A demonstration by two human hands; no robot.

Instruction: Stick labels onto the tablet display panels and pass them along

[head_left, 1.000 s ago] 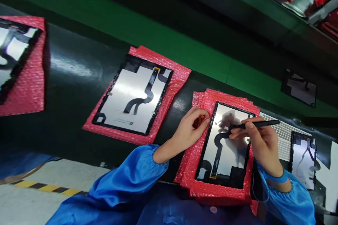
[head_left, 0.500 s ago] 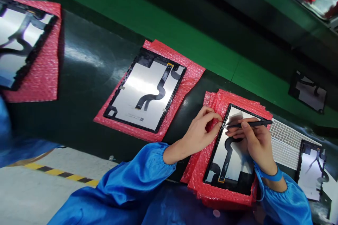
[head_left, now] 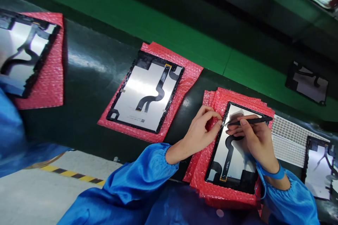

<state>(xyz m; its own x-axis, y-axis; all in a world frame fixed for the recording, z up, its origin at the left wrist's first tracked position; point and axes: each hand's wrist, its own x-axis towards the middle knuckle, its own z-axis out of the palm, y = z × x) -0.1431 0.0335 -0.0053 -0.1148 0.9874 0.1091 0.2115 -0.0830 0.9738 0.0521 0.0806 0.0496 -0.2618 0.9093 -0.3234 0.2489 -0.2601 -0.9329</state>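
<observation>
In front of me a tablet screen panel lies back up, silver with a black frame and a black ribbon cable. It rests on a stack of red bubble-wrap bags. My right hand grips black tweezers, their tips at a small pale piece on the panel's left edge. At that same edge, thumb and fingers of my left hand are pinched together. Whatever they hold, if anything, is too small to make out.
White sheets of small squares lie right of the stack, beside another panel. Further panels sit on red wrap at centre and far left. One more panel is at the back right. A co-worker's blue sleeve shows at left.
Both hands and the tweezers stay at the panel's left edge, almost unmoved. The view has shifted slightly. At far left, the co-worker's blue sleeve reaches further into view.
</observation>
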